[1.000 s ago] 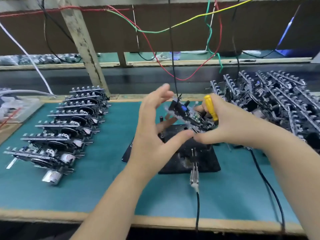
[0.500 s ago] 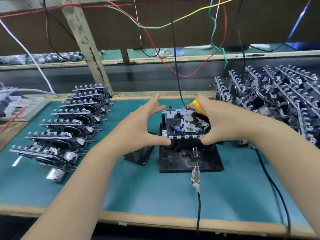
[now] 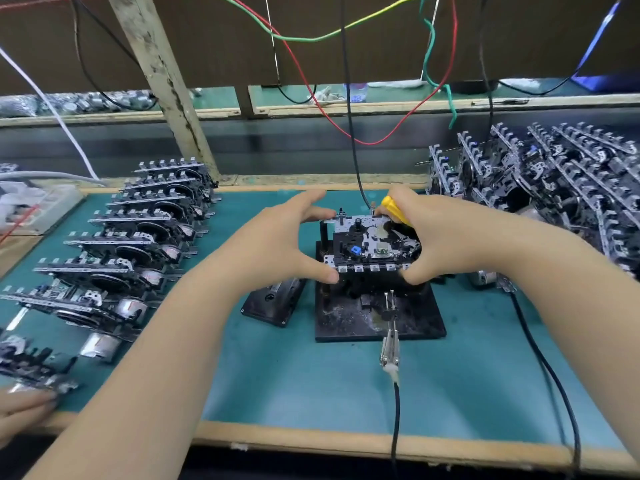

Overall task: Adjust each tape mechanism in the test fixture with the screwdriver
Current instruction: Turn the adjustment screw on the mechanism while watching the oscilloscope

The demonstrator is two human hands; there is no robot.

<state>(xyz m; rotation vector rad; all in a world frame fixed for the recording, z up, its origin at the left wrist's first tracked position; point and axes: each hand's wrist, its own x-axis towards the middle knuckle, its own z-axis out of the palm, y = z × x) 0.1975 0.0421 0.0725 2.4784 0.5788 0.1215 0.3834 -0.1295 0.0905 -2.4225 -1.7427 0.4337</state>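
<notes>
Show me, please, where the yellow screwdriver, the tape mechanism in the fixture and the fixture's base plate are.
yellow screwdriver (image 3: 394,210): head view, on its handle.
tape mechanism (image 3: 367,242): head view, on its top plate.
base plate (image 3: 420,322): head view, on its bare right front part.

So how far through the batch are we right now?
Done, apparently: a neat row of mechanisms on the left. In hand: both hands, left hand and right hand, seat one tape mechanism on the test fixture, the yellow screwdriver tucked in the right. Left: adjusting it, plus the pile on the right.
</notes>
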